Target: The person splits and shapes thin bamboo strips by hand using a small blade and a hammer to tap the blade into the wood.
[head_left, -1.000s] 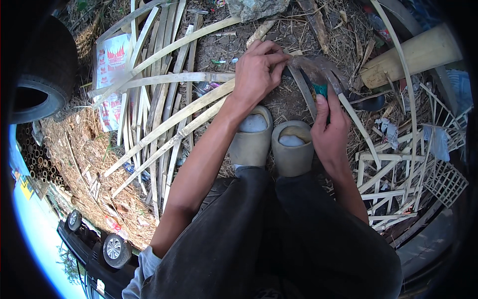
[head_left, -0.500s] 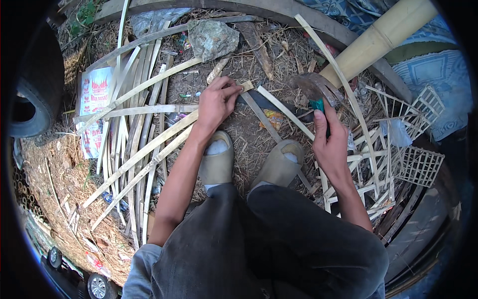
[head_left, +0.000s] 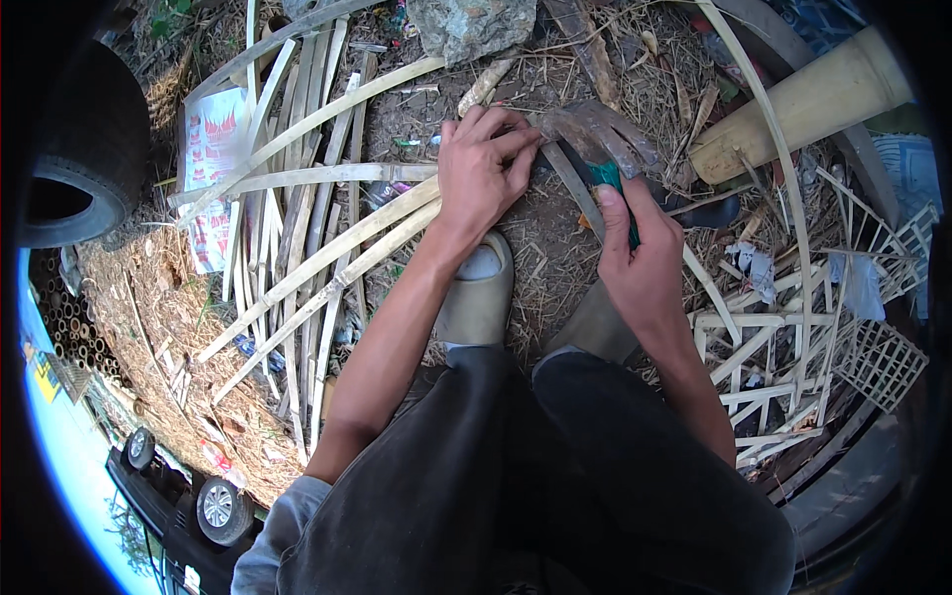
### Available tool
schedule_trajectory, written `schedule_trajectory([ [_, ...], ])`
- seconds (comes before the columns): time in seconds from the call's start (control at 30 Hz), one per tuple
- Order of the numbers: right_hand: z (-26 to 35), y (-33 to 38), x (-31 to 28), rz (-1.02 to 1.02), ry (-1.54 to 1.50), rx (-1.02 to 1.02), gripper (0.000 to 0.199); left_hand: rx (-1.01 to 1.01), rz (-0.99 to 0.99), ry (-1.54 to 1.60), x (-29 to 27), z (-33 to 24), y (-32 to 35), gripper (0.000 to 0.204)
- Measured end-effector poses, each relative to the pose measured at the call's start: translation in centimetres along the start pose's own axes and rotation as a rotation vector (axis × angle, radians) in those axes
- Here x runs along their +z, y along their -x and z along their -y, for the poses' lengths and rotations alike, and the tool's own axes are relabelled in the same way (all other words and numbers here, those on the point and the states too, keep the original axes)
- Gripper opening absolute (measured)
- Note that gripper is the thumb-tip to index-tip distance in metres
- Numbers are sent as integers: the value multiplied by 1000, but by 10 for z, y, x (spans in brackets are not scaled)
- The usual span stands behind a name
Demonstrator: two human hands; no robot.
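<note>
The left hand (head_left: 481, 178) pinched a bamboo strip (head_left: 570, 178) at its end. The right hand (head_left: 635, 263) gripped a green-handled knife (head_left: 607, 183), its blade apparently against the strip; the splitting step seemed in hand. Next, a steady blade drive along the grain was called for.

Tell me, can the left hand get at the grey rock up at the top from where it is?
Probably yes: the left hand lies just below the grey rock, with only bare ground and straw between them.

Bare dirt (head_left: 540, 248) lies open between the two hands, just above the pale shoes (head_left: 478, 297). To the left, a fan of split bamboo strips (head_left: 297, 258) crosses the ground. To the right, a woven bamboo lattice (head_left: 793, 337) and a thick bamboo pole (head_left: 803, 109) crowd the way. A grey rock (head_left: 466, 25) blocks the top.
</note>
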State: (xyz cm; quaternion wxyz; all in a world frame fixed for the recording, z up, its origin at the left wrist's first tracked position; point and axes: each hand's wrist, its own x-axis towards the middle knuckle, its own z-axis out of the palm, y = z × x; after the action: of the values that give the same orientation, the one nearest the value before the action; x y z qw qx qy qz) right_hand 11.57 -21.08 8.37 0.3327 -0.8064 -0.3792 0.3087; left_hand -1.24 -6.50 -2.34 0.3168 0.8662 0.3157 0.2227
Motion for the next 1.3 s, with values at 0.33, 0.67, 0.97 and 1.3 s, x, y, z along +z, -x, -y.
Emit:
schedule_trajectory([
  [0.33,-14,14,1,-198,92,-227,29,-19,17,106,-2,-4,-7,15],
  [0.67,-12,18,9,-206,30,-155,33,-41,13,138,-2,0,-4,11],
  [0.97,-5,10,4,-116,228,-232,33,-53,28,151,-3,2,-8,12],
  [1.3,-20,5,1,-13,180,-177,30,-45,28,161,-4,5,-7,14],
])
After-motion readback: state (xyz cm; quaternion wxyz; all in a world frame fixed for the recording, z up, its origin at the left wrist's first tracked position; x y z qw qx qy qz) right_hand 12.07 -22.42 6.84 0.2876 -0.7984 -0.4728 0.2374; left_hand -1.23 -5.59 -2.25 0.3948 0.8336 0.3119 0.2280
